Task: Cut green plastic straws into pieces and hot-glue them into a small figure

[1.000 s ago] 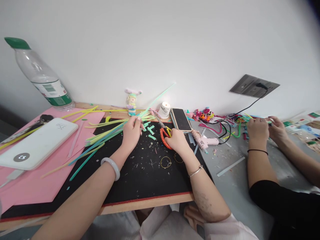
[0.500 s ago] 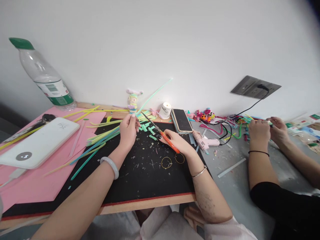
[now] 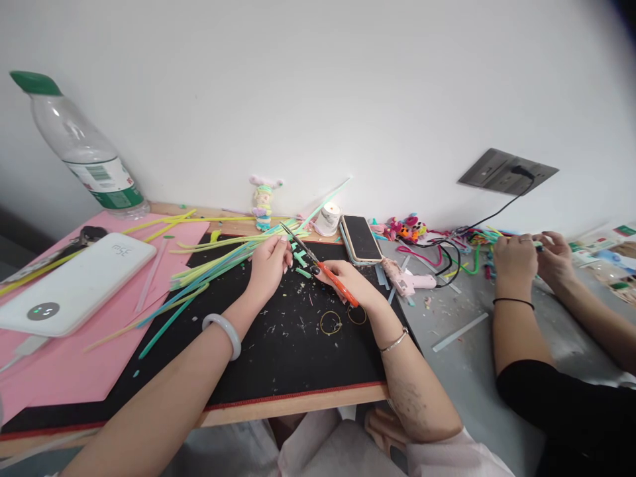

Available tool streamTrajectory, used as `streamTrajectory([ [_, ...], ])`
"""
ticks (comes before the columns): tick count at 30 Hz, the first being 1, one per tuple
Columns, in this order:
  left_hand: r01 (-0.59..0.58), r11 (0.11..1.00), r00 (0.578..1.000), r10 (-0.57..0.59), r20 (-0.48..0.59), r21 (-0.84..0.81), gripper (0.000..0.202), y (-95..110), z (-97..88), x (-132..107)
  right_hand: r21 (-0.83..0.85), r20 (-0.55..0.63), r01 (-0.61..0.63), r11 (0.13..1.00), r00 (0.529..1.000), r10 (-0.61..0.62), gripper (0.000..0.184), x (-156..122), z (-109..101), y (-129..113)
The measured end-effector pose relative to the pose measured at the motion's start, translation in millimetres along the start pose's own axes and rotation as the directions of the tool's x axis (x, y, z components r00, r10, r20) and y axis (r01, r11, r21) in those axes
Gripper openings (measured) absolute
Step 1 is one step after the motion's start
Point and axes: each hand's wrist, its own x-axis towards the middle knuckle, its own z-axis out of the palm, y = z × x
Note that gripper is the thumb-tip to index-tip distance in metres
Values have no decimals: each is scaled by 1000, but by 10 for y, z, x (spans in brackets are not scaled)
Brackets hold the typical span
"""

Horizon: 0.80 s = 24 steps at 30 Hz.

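My left hand (image 3: pixel 271 262) pinches the lower end of a pale green pipe cleaner (image 3: pixel 325 201), whose free end slants up to the right against the wall. In my right hand (image 3: pixel 345 281) is a pair of scissors (image 3: pixel 339 285) with orange handles, its blades pointing up and left beside my left fingertips. Short green cut pieces (image 3: pixel 301 258) lie on the black mat (image 3: pixel 278 344) just below the blades. A bundle of yellow, green and blue pipe cleaners (image 3: pixel 211 268) spreads out left of my left hand. Behind it stands a small pastel fuzzy figure (image 3: pixel 263 202).
A bottle (image 3: pixel 94 152) and a white power bank (image 3: pixel 82 281) stand at the left on pink sheets (image 3: pixel 94 371). At the right are a white roll (image 3: pixel 328 218), a phone (image 3: pixel 361 238), a pink glue gun (image 3: pixel 407 278) with a cord, and another person's hands (image 3: pixel 517 262).
My left hand has moved slightly right and down toward the scissors, and the pale green pipe cleaner's free end has dropped lower. My right hand has barely moved.
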Motion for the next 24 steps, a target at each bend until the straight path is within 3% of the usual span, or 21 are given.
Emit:
streamTrajectory([
  [7, -11, 1000, 1000, 11, 2, 16, 29, -37, -1, 14, -24, 50, -17, 1000, 999, 18, 40, 6, -6, 7],
  [24, 44, 998, 999, -44, -6, 54, 25, -24, -15, 36, -82, 4, -49, 995, 999, 50, 32, -42, 63, -58],
])
